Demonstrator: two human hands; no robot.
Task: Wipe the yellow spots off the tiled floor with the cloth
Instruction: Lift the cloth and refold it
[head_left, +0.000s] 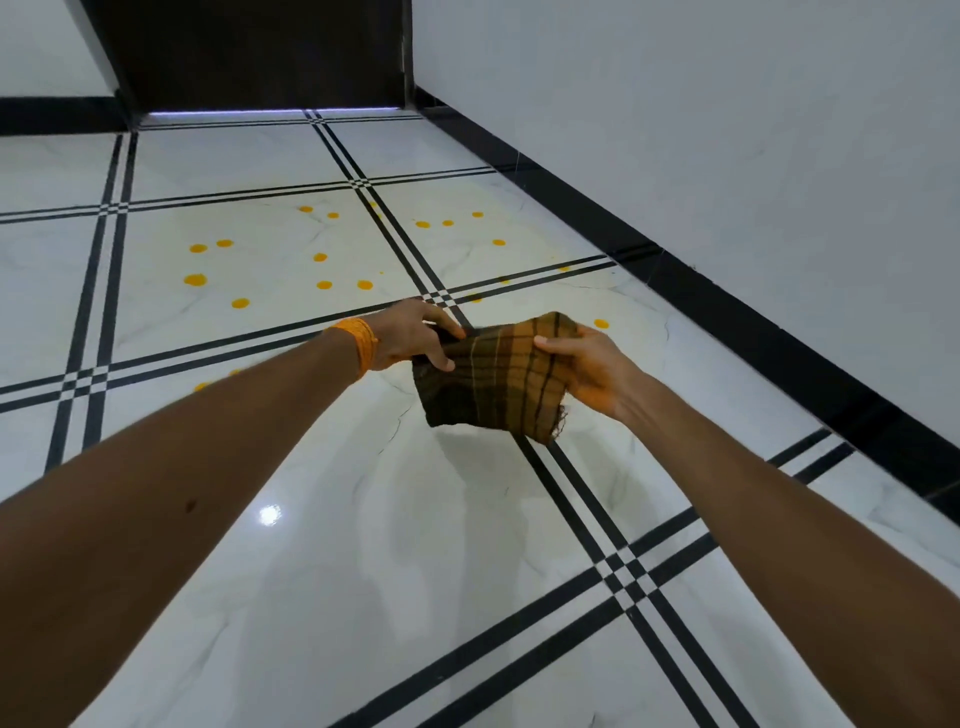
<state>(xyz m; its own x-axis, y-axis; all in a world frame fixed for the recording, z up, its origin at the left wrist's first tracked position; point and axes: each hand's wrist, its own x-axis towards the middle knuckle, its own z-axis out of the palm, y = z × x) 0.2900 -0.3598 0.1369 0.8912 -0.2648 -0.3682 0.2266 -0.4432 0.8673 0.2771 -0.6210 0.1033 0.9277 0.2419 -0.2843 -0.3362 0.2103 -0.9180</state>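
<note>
A brown and orange checked cloth (496, 382) hangs folded in the air above the white tiled floor (363, 545). My left hand (415, 335), with an orange band on the wrist, pinches its left edge. My right hand (582, 369) grips its right side, thumb on top. Several yellow spots (195, 280) dot the tiles beyond my hands, spread across two tiles. One spot (601, 323) lies just past my right hand, and two spots (202, 387) peek out beside my left forearm.
A white wall (727, 130) with a black skirting (727, 312) runs along the right. A dark door (260, 52) stands at the far end. Black double lines cross the glossy tiles.
</note>
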